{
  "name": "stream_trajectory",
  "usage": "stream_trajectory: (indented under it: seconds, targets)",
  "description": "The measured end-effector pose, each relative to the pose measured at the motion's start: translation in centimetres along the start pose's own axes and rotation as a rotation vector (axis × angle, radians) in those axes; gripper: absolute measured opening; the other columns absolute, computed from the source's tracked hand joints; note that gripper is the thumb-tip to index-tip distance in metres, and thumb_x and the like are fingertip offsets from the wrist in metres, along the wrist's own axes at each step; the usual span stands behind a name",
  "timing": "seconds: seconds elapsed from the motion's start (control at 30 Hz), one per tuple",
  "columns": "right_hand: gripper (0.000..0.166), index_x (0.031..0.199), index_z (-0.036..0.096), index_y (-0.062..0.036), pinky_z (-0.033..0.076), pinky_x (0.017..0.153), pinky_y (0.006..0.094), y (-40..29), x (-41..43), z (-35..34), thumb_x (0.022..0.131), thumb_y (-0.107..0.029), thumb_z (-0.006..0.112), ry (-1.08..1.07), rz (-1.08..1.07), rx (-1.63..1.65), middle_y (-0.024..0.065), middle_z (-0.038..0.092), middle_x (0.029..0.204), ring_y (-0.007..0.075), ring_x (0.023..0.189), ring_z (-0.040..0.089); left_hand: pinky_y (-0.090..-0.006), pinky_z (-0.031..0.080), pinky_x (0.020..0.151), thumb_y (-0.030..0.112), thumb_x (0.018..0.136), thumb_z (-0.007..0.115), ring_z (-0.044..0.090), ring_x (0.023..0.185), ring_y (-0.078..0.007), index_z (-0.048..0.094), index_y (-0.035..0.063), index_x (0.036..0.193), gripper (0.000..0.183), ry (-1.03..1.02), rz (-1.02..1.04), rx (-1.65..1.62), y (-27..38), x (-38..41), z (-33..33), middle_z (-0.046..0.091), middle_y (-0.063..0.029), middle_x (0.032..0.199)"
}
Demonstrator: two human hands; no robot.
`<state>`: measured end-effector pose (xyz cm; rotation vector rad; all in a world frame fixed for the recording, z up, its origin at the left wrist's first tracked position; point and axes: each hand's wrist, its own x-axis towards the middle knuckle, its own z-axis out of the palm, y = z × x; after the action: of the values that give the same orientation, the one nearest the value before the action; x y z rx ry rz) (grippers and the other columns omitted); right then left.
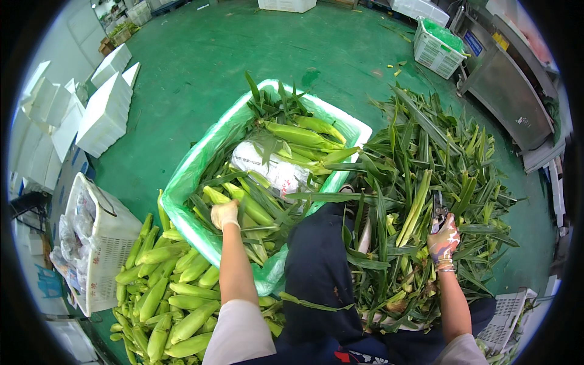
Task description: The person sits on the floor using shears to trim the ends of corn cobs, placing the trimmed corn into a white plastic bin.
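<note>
My left hand [224,214], in a pale glove, reaches into a white foam box [364,129] lined with green plastic film. It is at an ear of corn in its husk [214,195]; its fingers are partly hidden. Other green ears, leaves and a white wrapped pack [267,166] lie in the box. My right hand [444,242], in a patterned glove, holds pruning shears [439,211] above a large heap of corn leaves and husks [410,150]. Many husked-in ears [182,301] are piled on the floor at the lower left.
White foam boxes [105,114] stand at the left, above a white plastic crate [107,255] of bagged items. A crate with green netting [439,57] and a metal table [506,86] stand at the upper right. Another crate [502,319] is at the lower right.
</note>
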<state>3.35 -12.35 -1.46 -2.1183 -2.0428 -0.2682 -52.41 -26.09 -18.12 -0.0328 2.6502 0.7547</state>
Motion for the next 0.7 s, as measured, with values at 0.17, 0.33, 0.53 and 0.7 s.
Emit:
stream_trajectory:
  seconds: [0.17,0.33,0.53,0.7]
  targets:
    - [0.039,0.103,0.054,-0.0043,0.052,0.068,0.0434,-0.7,0.0,-1.2,0.080,-0.033,0.067,-0.039,0.035,0.070,0.0174,0.065,0.086,0.0360,0.077,0.065,-0.0372,0.050,0.086,0.030,0.063,0.079,0.060,0.104,-0.0289,0.046,-0.0052,0.129,0.082,-0.004,0.460,-0.299,-0.5,-9.1,3.9,0.058,-0.0227,0.121]
    - [0.061,0.116,0.050,0.0006,0.050,0.080,0.0457,2.2,-1.8,-8.8,0.068,-0.028,0.076,-0.134,-0.152,0.349,0.0234,0.061,0.101,0.0408,0.091,0.061,-0.0369,0.045,0.092,0.033,0.068,0.074,0.058,0.101,-0.0289,0.049,0.0012,0.123,0.068,-0.198,0.589,-0.325,3.5,-14.0,0.6,0.058,-0.0134,0.119]
    - [0.081,0.126,0.036,0.0052,0.044,0.092,0.0465,-0.7,-6.8,-18.9,0.067,-0.032,0.078,-0.464,-0.372,0.471,0.0282,0.053,0.111,0.0418,0.106,0.053,-0.0363,0.049,0.092,0.013,0.059,0.074,0.061,0.101,-0.0312,0.052,0.0053,0.121,0.066,-0.098,1.328,-0.069,17.5,-25.1,-14.8,0.063,-0.0153,0.107]
    - [0.095,0.132,0.032,0.0072,0.044,0.096,0.0437,-2.1,-7.1,-18.2,0.067,-0.045,0.078,-0.371,-0.322,0.718,0.0303,0.050,0.119,0.0423,0.112,0.052,-0.0377,0.051,0.085,0.021,0.057,0.075,0.063,0.096,-0.0328,0.056,0.0046,0.116,0.065,-0.278,1.731,0.249,21.3,-37.3,-20.0,0.066,-0.0163,0.100]
